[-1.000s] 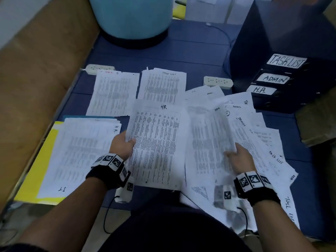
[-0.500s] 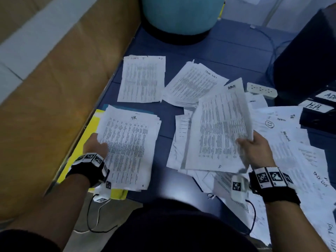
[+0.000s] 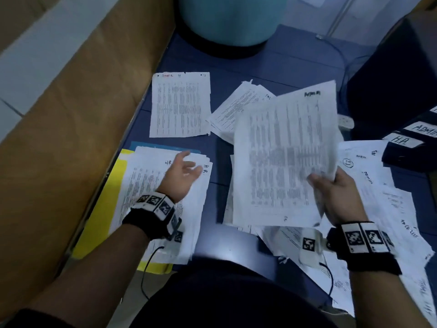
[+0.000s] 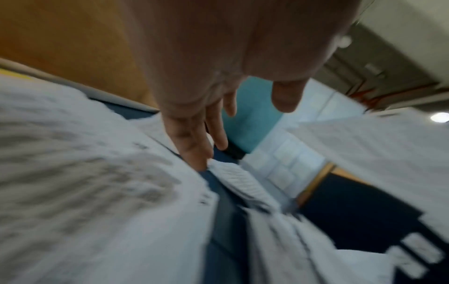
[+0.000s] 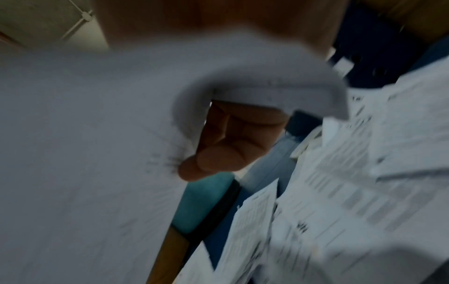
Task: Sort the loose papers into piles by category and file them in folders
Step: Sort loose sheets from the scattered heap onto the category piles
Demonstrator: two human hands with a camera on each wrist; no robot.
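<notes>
The left hand (image 3: 182, 176) no longer grips the HR sheet; that sheet now lies on the HR pile (image 3: 163, 200) over the yellow folder (image 3: 104, 209), and the hand hovers above it, fingers loose. The right hand (image 3: 335, 192) now holds its sheet (image 3: 283, 157) higher, lifted off the loose papers (image 3: 390, 204).

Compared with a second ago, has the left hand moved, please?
Yes. The left hand has let go of the HR sheet and now hovers open above the HR pile, left of the ADMIN pile.

An office is indicated by printed sheets (image 3: 181, 105) spread on a blue desk (image 3: 295, 55) and far-right binders (image 3: 409, 143) labelled ADMIN and H.R.
</notes>
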